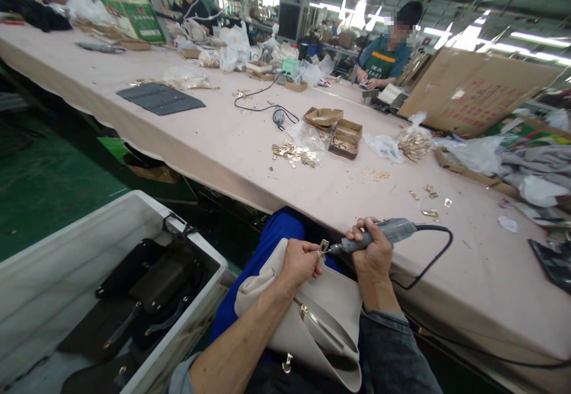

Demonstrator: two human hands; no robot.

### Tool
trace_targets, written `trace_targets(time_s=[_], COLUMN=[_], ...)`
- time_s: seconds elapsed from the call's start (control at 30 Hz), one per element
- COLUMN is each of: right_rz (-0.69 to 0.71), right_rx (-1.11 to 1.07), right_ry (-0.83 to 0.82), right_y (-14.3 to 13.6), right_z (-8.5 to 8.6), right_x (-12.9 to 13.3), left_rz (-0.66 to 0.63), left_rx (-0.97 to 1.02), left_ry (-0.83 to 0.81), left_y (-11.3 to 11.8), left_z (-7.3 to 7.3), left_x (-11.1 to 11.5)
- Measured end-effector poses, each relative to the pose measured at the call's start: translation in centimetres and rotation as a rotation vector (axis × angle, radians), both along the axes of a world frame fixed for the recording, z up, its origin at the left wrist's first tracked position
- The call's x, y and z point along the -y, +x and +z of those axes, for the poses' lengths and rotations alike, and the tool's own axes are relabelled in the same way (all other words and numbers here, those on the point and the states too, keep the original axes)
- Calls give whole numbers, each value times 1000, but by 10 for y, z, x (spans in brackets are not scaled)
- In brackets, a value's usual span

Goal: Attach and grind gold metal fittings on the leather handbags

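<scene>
Cream bag [341, 290] lies on the lap [279, 231]; my left hand [301, 263] pinches its gold clasp [324, 246], maybe to keep it still, while my right hand [373, 252] grips the gray power tool [396, 230] pointing there.

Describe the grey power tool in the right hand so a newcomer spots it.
Find the long pinkish table, then the pale bag beside it. By the bag, the right hand grips the grey power tool, tip toward a small golden plate. Unlike the corded tool lying on the table, it is held.
</scene>
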State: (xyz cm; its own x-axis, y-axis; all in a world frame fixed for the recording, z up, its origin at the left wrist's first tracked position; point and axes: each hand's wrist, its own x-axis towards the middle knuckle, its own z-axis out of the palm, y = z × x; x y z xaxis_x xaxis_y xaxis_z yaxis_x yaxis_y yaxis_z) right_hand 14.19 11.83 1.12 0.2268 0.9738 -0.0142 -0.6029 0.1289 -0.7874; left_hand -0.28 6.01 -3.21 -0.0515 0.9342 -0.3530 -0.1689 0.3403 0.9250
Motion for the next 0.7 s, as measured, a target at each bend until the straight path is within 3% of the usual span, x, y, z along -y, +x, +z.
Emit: trace_targets(time_s=[0.33, 0.53, 0.7], right_rz=[-12, -76, -83], right_rx=[8, -9, 44], right_ry=[-5, 44, 85], right_y=[1, 13, -1], right_z=[4, 21, 33], right_x=[2, 10, 23], left_rz=[53, 115, 68], left_rx=[23, 24, 38], left_ry=[23, 21, 24], left_y=[3, 4, 4], left_z=[-7, -9, -12], left_x=[0, 0, -1])
